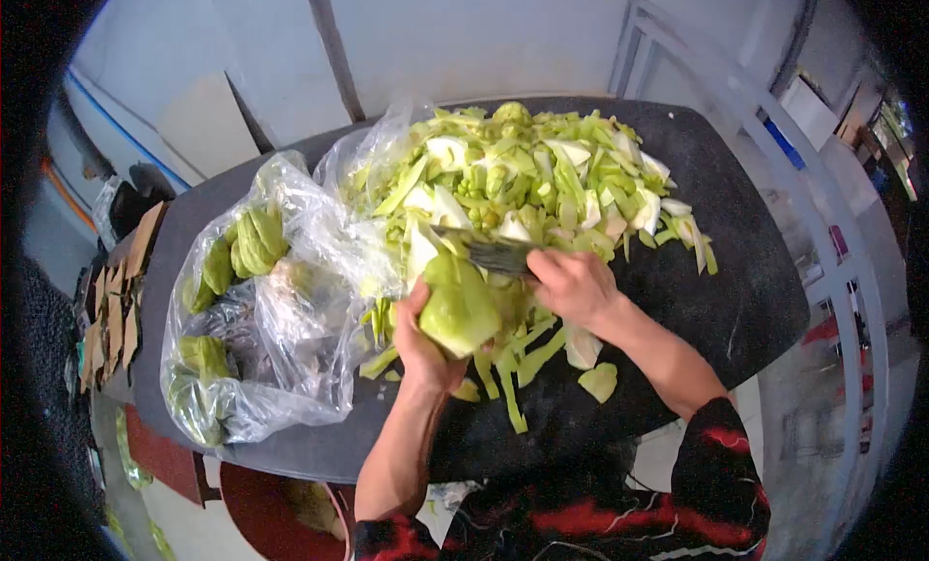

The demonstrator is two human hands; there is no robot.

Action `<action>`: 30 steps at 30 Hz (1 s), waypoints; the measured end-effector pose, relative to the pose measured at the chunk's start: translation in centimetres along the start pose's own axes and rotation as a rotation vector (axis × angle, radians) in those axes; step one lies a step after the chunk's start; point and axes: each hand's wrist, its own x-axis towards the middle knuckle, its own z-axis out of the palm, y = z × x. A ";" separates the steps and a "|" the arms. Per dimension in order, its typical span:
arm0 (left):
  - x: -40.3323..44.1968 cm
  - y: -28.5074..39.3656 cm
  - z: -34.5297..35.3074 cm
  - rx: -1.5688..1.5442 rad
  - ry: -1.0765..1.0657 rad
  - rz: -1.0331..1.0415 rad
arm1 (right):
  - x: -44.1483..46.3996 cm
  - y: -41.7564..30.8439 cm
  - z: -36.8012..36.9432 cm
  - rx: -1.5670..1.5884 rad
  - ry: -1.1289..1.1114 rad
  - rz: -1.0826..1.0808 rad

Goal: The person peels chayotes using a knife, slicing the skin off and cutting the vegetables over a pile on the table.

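In the middle of the view my left hand (pixel 424 346) is closed around a pale green chayote (pixel 461 314), much of its skin pared off. My right hand (pixel 573 288) grips a knife (pixel 498 257), whose dark, broad blade points left across the top of the chayote. The blade looks to be at or touching the chayote; exact contact is hard to tell. Behind both hands spreads a large heap of green peelings and white-fleshed pieces (pixel 542 179). Long strips of peel (pixel 511 392) lie just below the knife, near the table's front.
A clear plastic bag (pixel 324 368) lies open at the left, with several whole chayotes (pixel 259 242) inside. Everything rests on a dark table (pixel 745 300). Below its front edge stands a dark red bin (pixel 266 522). A metal railing (pixel 852 280) runs along the right, and cardboard pieces (pixel 114 314) are at left.
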 end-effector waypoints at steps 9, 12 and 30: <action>0.6 0.5 -2.1 0.060 0.140 0.187 | 0.4 -5.3 -4.4 0.127 0.097 -0.319; 1.0 0.5 -2.7 -0.019 0.074 0.136 | 0.3 -5.3 -4.8 0.103 0.078 -0.331; 0.2 0.9 -1.1 -0.021 0.073 0.046 | -0.8 -1.8 -0.5 -0.048 0.037 -0.148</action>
